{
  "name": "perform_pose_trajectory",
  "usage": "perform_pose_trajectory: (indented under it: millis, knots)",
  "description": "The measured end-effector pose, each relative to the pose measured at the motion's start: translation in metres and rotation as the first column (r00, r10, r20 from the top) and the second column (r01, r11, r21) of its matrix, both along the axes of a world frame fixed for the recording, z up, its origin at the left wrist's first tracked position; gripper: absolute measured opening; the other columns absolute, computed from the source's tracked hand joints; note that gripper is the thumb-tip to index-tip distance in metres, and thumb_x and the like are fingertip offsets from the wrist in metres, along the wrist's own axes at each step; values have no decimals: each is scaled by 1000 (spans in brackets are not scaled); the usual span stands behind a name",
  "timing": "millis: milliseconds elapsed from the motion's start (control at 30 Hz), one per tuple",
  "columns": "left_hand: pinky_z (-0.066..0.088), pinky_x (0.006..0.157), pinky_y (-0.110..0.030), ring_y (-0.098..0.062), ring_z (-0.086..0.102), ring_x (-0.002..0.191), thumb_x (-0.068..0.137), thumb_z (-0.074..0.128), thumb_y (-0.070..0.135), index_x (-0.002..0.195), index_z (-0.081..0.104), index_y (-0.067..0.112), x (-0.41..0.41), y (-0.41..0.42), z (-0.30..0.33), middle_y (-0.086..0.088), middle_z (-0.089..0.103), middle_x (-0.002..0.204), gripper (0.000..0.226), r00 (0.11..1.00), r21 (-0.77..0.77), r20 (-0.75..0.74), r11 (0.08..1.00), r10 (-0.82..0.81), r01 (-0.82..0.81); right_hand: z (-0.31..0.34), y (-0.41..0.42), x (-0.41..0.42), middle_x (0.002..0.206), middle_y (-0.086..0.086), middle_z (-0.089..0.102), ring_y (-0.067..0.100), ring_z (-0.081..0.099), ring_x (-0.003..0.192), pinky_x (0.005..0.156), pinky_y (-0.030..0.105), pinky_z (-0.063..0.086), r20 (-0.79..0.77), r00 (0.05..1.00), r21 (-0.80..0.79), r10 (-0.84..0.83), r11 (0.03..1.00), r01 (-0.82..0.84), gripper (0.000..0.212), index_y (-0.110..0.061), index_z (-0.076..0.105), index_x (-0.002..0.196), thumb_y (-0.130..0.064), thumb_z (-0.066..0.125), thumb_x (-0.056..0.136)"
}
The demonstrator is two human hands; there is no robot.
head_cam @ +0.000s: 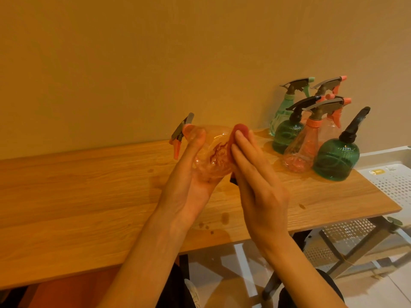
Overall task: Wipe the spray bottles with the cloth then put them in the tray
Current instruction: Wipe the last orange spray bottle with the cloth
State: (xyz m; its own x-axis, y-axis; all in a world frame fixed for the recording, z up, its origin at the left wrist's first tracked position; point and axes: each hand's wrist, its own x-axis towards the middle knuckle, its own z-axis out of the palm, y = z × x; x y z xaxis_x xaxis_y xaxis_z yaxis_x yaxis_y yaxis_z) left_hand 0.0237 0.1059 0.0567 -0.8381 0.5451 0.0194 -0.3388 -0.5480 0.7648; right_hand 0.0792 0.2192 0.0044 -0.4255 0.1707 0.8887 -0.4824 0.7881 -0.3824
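left hand (191,185) grips one clear bottle (213,152); right hand (260,185), fingers straight, presses one red cloth (241,130) on it; five bottles (311,130) stand on table (89,196).

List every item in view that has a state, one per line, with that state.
Held bottle: tipped sideways in left hand, being wiped.
Cloth: pressed on it by right hand.
Five bottles: upright on table.
Tray: no bottles visible inside.

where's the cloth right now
In the head view the red cloth is at centre, pressed by the right hand against the clear bottle that the left hand holds above the table.
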Motion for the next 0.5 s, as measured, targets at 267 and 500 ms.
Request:
perform_pose_trajectory:
  millis: [267,500]
  knots:
    - [59,87,-31,-25,69,117,76,83,22,150,42,24,2,21,-10,-11,68,132,85,991,-67,-98,993,94,-100,11,-15,36,139,-8,61,6,53,133,90,19,56,52,950,-700,307,690,-184,37,-13,64,129,-11,61,93]
    - [56,93,-29,-7,64,120,60,95,38,144,37,49,12,72,-22,2,64,135,103,938,-302,-341,939,55,-165,27,40,72,113,-11,75,1,66,112,94,14,50,144,933,-903,331,430,-14,34,-22,74,115,-23,64,83]
